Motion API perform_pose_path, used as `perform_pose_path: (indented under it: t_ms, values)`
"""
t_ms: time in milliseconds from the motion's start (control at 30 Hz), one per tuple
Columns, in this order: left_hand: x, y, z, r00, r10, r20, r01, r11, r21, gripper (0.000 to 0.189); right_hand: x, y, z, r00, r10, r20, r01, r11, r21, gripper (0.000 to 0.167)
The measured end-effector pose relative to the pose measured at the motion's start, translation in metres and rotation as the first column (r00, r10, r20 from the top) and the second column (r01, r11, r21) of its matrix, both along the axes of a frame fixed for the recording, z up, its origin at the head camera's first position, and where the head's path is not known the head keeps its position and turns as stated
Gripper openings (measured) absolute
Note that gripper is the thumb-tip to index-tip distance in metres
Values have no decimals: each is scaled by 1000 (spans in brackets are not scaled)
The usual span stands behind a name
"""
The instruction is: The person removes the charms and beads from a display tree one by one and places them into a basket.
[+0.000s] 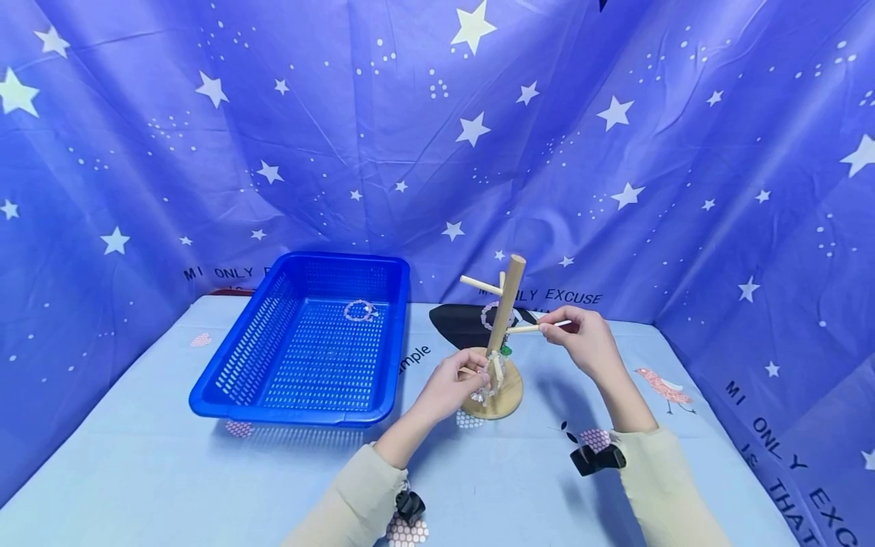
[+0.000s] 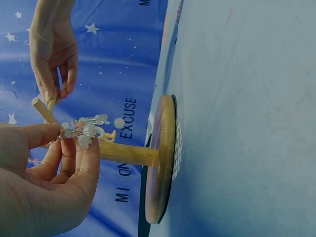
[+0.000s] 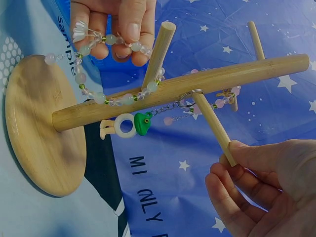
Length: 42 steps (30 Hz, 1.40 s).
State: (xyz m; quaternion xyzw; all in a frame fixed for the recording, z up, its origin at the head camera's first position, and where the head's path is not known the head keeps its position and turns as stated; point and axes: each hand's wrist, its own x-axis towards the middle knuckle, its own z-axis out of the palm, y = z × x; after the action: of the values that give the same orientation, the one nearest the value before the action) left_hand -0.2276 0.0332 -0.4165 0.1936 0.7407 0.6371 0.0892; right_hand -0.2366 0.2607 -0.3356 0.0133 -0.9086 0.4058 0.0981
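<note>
A wooden stand [image 1: 507, 304] with a round base and several pegs is between the two hands. My left hand [image 1: 454, 384] pinches a bracelet of pale, clear and green beads [image 3: 99, 98] with a white flower charm. In the right wrist view that bracelet loops around the near peg [image 3: 159, 54]. My right hand [image 1: 581, 340] pinches the tip of the right peg [image 3: 216, 121]. From this peg a keychain with a green frog head [image 3: 142, 123] hangs by its ring. A pink beaded bracelet [image 3: 219, 103] hangs on another peg behind the post.
At left on the table stands a blue plastic basket [image 1: 294, 417]. Inside it, near the far right corner, lies a pink beaded bracelet [image 1: 349, 311]. A purple starry curtain [image 1: 410, 137] rises behind the table. Pale patterned cloth [image 1: 205, 486] covers the tabletop.
</note>
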Motion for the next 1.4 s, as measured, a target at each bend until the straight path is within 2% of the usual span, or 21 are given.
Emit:
perform_pose_path:
  t_ms: [33,333,900,1400]
  values:
    - [-2,0,-4,1000,0,2,0,1000,-4,17,0,0,0,1000,0,0,0,1000,1,17]
    - [1,-2,1,1000,25,-12,-25,999,-24,17,0,1,-1,1000,-5,-3,5,1000,4,16]
    - [3,-5,2,999,12,-47,-11,1000,18,15,0,1,-1,1000,-1,-7,1,1000,3,17]
    - [6,-9,6,996,4,-86,-3,1000,14,16,0,1,-2,1000,0,-12,0,1000,5,17]
